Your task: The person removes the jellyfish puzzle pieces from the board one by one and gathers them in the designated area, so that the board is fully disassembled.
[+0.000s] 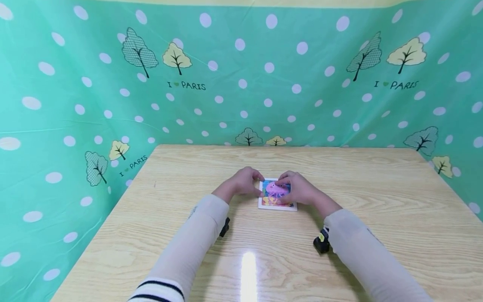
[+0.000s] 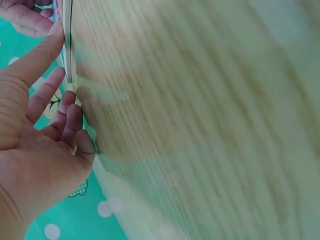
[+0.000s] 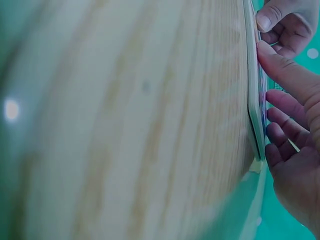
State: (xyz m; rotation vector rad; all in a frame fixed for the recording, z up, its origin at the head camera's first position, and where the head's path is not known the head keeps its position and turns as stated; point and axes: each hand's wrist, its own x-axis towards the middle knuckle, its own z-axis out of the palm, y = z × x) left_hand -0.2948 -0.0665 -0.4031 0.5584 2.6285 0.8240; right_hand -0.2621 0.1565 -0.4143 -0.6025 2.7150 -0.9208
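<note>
A small square picture board [image 1: 272,189] lies on the wooden table, with a white border around a pink cartoon character on blue and yellow. My left hand [image 1: 246,181] is at its left side, index fingertip near the top left corner and thumb lower on the left edge. Over the board's right part, my right hand [image 1: 299,188] rests its thumb and fingertips on the picture. Seen edge-on in the right wrist view, the board [image 3: 256,85] shows thin layers, with the right thumb on its face. The left thumb touches the board's edge [image 2: 68,45] in the left wrist view.
The light wooden table [image 1: 362,184] stretches out on all sides of the board. Behind and to the left hangs a green polka-dot cloth [image 1: 256,75] with printed trees. Black wrist devices [image 1: 321,242] sit under both forearms. A bright reflection shows near the table's front.
</note>
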